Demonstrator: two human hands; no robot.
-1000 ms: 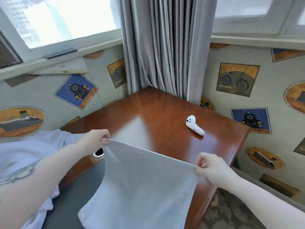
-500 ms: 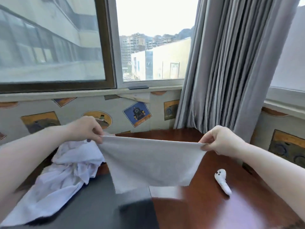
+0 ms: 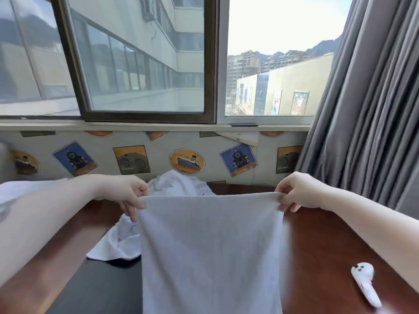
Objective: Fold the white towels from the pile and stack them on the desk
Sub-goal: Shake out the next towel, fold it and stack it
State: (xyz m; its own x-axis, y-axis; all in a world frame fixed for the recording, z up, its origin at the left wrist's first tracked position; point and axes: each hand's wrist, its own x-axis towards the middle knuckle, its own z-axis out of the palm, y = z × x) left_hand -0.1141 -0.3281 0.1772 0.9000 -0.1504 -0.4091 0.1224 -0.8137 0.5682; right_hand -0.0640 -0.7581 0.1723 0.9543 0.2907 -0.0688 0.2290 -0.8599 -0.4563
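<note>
A white towel (image 3: 210, 250) hangs flat in front of me over the brown desk (image 3: 322, 241). My left hand (image 3: 127, 193) pinches its top left corner and my right hand (image 3: 297, 191) pinches its top right corner, so the top edge is stretched level between them. Behind the hanging towel lies a crumpled pile of white towels (image 3: 179, 184), part of which spills toward me at the left (image 3: 115, 243). The towel's lower end runs out of the frame at the bottom.
A white handheld controller (image 3: 365, 284) lies on the desk at the right. A dark grey pad (image 3: 99, 288) covers the desk's near left part. Grey curtains (image 3: 371, 105) hang at the right, and a window with a sill (image 3: 158, 126) runs along the wall behind the desk.
My view swung left and up toward the window. Both hands raised the towel and drew its top edge taut and level; it now hangs longer in front of me.
</note>
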